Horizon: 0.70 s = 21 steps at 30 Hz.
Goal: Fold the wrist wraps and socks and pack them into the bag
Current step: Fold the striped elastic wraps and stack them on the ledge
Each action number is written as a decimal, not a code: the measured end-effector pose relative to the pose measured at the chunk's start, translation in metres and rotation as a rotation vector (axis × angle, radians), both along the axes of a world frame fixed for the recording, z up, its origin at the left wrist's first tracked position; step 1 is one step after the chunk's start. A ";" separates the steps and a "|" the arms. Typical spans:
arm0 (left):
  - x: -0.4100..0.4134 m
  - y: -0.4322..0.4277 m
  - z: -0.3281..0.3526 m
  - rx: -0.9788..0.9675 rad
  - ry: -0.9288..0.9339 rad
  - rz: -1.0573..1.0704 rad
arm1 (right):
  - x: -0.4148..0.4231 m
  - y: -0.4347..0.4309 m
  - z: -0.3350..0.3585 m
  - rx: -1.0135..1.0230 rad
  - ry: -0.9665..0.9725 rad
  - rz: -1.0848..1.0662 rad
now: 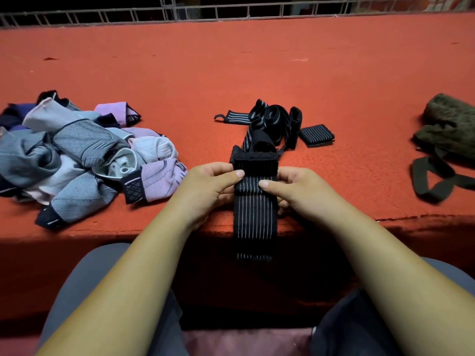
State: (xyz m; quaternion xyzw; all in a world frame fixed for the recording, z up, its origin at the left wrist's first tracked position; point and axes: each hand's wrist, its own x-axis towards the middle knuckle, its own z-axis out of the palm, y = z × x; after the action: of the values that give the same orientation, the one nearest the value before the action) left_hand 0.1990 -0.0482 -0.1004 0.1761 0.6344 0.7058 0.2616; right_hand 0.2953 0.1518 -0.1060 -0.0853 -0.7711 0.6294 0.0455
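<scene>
A black wrist wrap [255,217] with thin white stripes hangs over the front edge of the red surface, its top end folded over. My left hand [210,186] grips its left side, thumb on top. My right hand [293,187] grips its right side, thumb pressed on the stripes. Behind them lies a tangle of more black wrist wraps [272,124], with one folded wrap [317,135] at its right. A heap of grey, pink and navy socks [84,152] sits at the left. The olive green bag [449,132] lies at the far right, its strap [434,181] looped toward me.
The red carpeted surface [231,73] stretches far back to a metal railing [218,11]. Its front edge runs just below my hands, and my knees in grey trousers [84,291] are under it.
</scene>
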 end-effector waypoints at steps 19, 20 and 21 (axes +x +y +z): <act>-0.006 0.001 -0.002 0.147 -0.161 0.047 | -0.001 -0.007 0.005 -0.384 0.078 -0.066; -0.006 0.002 -0.002 0.150 -0.170 0.059 | -0.002 -0.007 0.005 -0.434 0.080 -0.073; -0.006 0.002 -0.002 0.146 -0.175 0.078 | -0.003 -0.007 0.007 -0.475 0.083 -0.085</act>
State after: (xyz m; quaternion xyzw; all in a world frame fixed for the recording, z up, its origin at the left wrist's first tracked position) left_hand 0.1930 -0.0465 -0.1020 0.1075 0.5624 0.7724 0.2747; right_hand 0.2923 0.1449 -0.0994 -0.0999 -0.5945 0.7936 0.0821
